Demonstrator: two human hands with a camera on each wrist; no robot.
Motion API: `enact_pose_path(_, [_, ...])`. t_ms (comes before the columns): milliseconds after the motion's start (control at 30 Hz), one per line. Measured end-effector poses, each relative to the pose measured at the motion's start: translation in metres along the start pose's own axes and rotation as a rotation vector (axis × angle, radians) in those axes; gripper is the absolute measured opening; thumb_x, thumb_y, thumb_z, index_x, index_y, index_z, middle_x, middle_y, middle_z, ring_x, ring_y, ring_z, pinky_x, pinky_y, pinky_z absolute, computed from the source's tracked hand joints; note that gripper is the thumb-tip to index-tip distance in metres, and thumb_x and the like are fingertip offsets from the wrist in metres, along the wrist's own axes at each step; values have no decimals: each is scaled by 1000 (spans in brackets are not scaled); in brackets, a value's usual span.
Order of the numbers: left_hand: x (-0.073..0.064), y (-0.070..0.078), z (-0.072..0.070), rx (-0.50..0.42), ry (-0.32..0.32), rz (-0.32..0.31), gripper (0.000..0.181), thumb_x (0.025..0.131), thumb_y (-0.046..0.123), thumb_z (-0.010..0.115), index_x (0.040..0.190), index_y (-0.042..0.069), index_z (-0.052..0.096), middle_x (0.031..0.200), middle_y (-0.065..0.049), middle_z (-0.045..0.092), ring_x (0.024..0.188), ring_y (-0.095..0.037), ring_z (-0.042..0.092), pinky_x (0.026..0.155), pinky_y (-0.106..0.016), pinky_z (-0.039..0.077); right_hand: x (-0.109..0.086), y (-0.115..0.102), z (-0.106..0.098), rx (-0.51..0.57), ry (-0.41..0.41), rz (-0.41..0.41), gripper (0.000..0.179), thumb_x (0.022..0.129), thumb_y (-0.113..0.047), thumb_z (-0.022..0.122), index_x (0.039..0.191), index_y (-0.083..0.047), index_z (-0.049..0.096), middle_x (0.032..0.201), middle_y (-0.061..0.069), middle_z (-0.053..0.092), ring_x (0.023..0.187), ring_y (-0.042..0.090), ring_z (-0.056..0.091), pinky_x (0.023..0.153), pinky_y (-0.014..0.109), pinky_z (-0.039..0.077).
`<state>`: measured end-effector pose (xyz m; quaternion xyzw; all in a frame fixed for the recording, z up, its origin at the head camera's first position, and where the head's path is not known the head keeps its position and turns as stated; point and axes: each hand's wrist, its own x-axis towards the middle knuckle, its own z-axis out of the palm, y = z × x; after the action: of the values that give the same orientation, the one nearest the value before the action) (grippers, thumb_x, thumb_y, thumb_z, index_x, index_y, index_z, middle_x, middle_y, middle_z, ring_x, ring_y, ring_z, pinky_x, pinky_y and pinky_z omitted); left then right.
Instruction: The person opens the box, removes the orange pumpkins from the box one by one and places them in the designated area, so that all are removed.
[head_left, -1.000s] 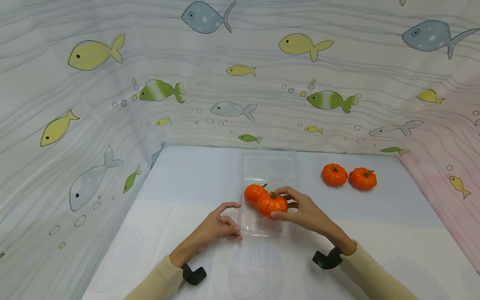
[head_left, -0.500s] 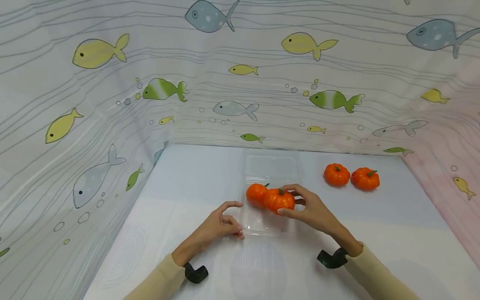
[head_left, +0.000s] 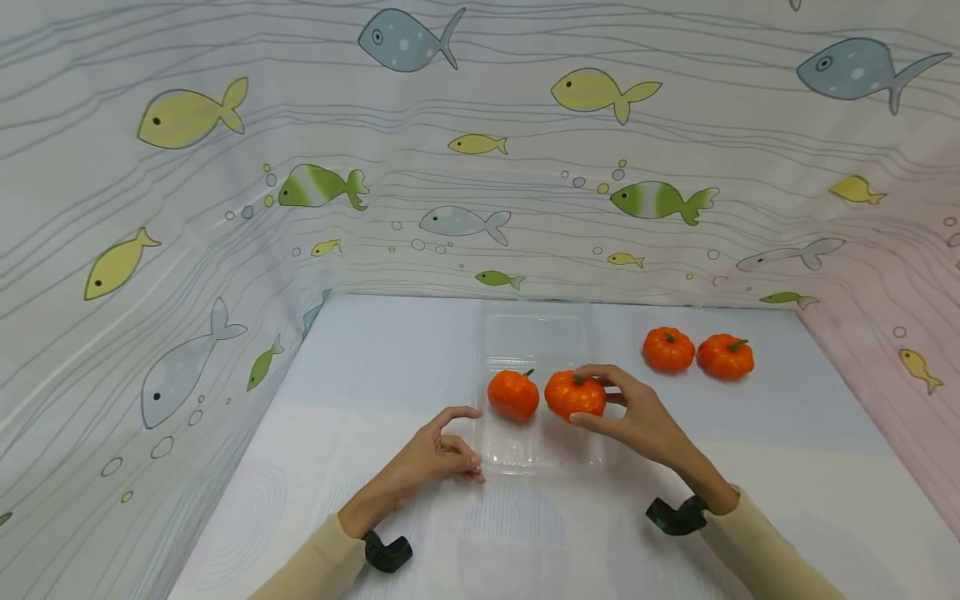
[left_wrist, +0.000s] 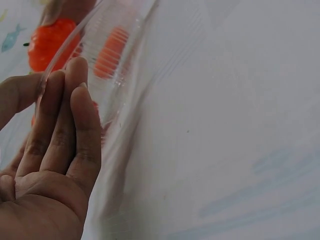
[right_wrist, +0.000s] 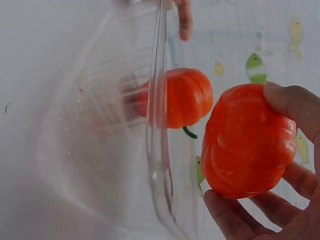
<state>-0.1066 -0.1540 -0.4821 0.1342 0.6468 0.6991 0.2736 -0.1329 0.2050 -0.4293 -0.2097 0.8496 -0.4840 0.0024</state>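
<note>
My right hand (head_left: 637,417) holds a small orange pumpkin (head_left: 573,396) between thumb and fingers. It is over the right part of a clear plastic clamshell box (head_left: 517,454), whose lid is folded open toward the back. In the right wrist view the held pumpkin (right_wrist: 247,142) appears beside the box's rim (right_wrist: 159,130). A second pumpkin (head_left: 513,396), green stem up, sits in the left part of the box. My left hand (head_left: 423,458) is at the box's left side, fingertips at the rim. Its fingers (left_wrist: 60,135) are loosely extended along the clear wall in the left wrist view.
Two more orange pumpkins, one upright (head_left: 668,350) and one leaning with its stem to the right (head_left: 725,358), are side by side at the back right of the white table (head_left: 360,358). A fish-print curtain (head_left: 525,183) hangs behind and around the table.
My right hand has carried its pumpkin rightward, away from the one in the box, so a gap now shows between them. The left hand has stayed at the box's left side.
</note>
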Motion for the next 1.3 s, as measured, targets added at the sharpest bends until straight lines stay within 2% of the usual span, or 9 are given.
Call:
enact_pose_path(233, [0,0,1,1,2,-2,72,94,4,74,154,10,35,93,-21,73,87,-39,75,86,-46,60,-6,6,-11,-40,42,34,59,86,-35,86,135,-17,59,138,-1,61,124,21,59,97,46,55])
enact_pose_path(367, [0,0,1,2,3,-7,72,94,4,75,154,9,35,93,-21,73,87,-39,75,86,-45,60,-11,8,-17,-48,57,47,59,86,-35,86,136,-18,59,136,-4,61,123,17,58,96,30,55])
enact_pose_path(500, [0,0,1,5,8,-16,73,93,5,76,154,10,36,93,-21,73,87,-38,75,85,-44,60,-14,11,-22,-64,68,60,60,86,-35,86,137,-18,59,136,-3,62,123,17,58,95,21,53])
enact_pose_path(600, [0,-1,0,1,10,-17,72,93,5,76,154,10,36,93,-21,73,86,-38,75,85,-45,60,-16,13,-26,-86,75,71,61,86,-36,86,138,-18,59,135,-2,62,122,17,58,95,26,54])
enact_pose_path(933, [-2,0,0,-8,14,-7,72,94,4,75,154,10,36,93,-19,73,86,-36,75,86,-45,60,-22,24,-36,-118,112,106,65,87,-36,85,140,-14,57,140,5,59,124,27,56,92,12,48])
enact_pose_path(1300, [-1,0,1,2,9,-8,72,94,6,76,154,9,35,93,-19,72,87,-36,75,86,-44,60,-33,39,-47,-133,172,164,64,89,-38,83,144,-18,55,141,7,57,124,27,52,95,13,47])
